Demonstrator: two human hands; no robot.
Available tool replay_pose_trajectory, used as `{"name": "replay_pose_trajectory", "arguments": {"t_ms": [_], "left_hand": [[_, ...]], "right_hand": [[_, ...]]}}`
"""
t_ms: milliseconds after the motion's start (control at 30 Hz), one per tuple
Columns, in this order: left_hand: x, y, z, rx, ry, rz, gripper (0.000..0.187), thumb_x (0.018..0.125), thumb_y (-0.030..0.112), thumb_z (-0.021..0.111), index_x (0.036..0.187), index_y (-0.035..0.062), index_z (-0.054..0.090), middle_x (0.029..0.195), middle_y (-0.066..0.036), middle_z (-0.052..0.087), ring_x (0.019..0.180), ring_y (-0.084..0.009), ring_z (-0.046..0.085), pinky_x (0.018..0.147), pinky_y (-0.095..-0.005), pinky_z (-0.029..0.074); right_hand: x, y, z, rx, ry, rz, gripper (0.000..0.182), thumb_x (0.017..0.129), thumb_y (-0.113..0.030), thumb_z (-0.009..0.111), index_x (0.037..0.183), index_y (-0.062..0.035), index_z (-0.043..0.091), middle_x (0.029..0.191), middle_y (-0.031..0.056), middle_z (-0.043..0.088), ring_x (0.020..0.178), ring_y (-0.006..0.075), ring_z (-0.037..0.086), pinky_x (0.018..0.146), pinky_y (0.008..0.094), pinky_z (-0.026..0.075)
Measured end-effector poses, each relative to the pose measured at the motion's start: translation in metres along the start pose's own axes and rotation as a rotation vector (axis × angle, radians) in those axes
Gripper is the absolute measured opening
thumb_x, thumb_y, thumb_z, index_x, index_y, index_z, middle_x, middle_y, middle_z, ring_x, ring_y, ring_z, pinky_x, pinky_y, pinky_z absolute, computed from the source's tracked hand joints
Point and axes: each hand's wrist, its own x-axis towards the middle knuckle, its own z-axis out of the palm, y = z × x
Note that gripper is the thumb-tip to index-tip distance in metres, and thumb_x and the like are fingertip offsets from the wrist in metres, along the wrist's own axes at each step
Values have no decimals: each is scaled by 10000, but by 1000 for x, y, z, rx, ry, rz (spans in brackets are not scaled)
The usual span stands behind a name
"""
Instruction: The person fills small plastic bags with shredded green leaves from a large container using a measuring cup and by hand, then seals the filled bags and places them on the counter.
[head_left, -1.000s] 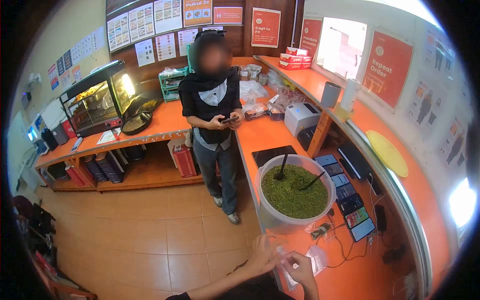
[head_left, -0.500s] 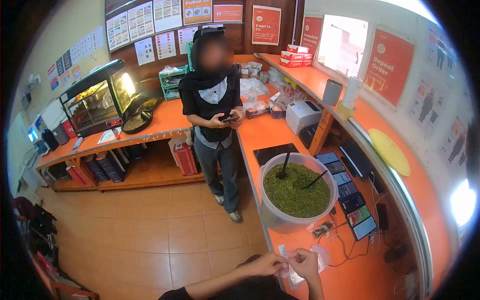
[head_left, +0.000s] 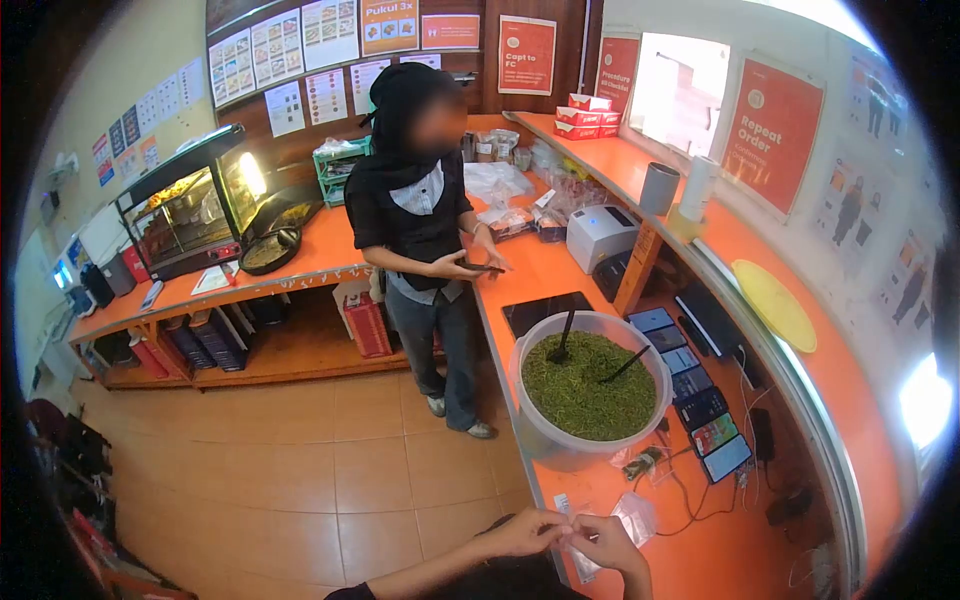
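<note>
My left hand (head_left: 530,532) and my right hand (head_left: 606,544) meet over the near edge of the orange counter, fingertips pinched close together. Between and below them shows a small clear plastic bag (head_left: 582,566), gripped by both hands; my fingers partly hide it. More clear plastic bags (head_left: 634,518) lie on the counter beside my right hand. Just beyond stands a large translucent tub (head_left: 543,437) filled with chopped green herbs (head_left: 590,395). Two black spoons (head_left: 562,342) stick up out of the herbs. A small packet with dark green contents (head_left: 643,462) lies at the tub's foot.
Several phones (head_left: 708,408) with cables line the counter right of the tub. A black tablet (head_left: 545,312) and a white printer (head_left: 603,236) stand beyond. A person (head_left: 420,210) holding a phone stands across the counter corner. A glass food warmer (head_left: 185,205) is at the left.
My hands have drawn closer together, fingertips now meeting on the plastic. The person opposite has turned toward the counter, lowering the phone and reaching one hand out over the counter.
</note>
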Motion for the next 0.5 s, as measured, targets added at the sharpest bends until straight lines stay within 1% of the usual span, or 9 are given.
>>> {"name": "replay_pose_trajectory", "arguments": {"t_ms": [100,167,200,267,300,367,400,467,500], "left_hand": [[1,-4,5,32,50,108,202,972,207,617,926,19,675,736,-26,657,650,-89,575,598,-283,491],[3,-11,10,251,207,-14,261,879,241,664,799,-6,638,604,-119,567,554,-157,540,552,-351,460],[2,-10,9,254,202,-15,261,879,241,664,799,-6,638,604,-119,567,554,-157,540,552,-351,460],[5,-7,5,296,312,-197,281,839,265,701,735,8,653,551,-93,571,529,-149,581,534,-371,483],[5,-4,3,298,308,-196,281,839,265,701,735,8,653,551,-93,571,529,-149,581,534,-371,483],[1,9,-1,415,394,-215,309,833,302,680,848,-3,631,574,-131,592,513,-345,591,556,-439,491],[0,19,-2,414,388,-215,309,833,302,680,848,-3,631,574,-131,592,513,-345,591,556,-439,491],[-2,34,-3,488,510,-353,374,841,259,667,1088,-7,578,817,-170,662,738,-394,656,662,-446,524],[-3,28,-3,488,503,-352,374,841,259,667,1088,-7,578,817,-170,662,738,-394,656,662,-446,524]], "right_hand": [[6,19,11,210,67,35,154,843,-122,704,756,-5,655,642,27,611,617,79,584,557,257,463],[12,4,26,-278,398,-11,192,785,-137,704,670,-9,618,577,83,580,516,144,584,492,301,444],[14,8,25,-273,401,-9,192,785,-137,704,670,-9,618,577,83,580,516,144,584,492,301,444],[23,20,18,-562,626,-174,233,747,-163,707,630,-17,569,559,134,562,465,242,583,464,356,442],[22,8,17,-507,607,-152,255,746,-171,721,641,-27,539,586,120,593,501,297,602,475,382,460],[22,-9,16,-546,582,-103,215,746,-178,729,696,-33,577,630,119,613,520,291,611,489,383,471],[23,-14,16,-588,551,-53,189,746,-185,737,752,-40,616,675,118,634,539,286,620,503,385,483],[29,-19,19,-542,569,-97,155,762,-165,722,810,-43,638,722,120,643,573,287,633,523,387,495],[32,-20,21,-494,586,-151,141,778,-144,707,868,-46,661,770,122,652,608,289,647,544,389,507]]}}
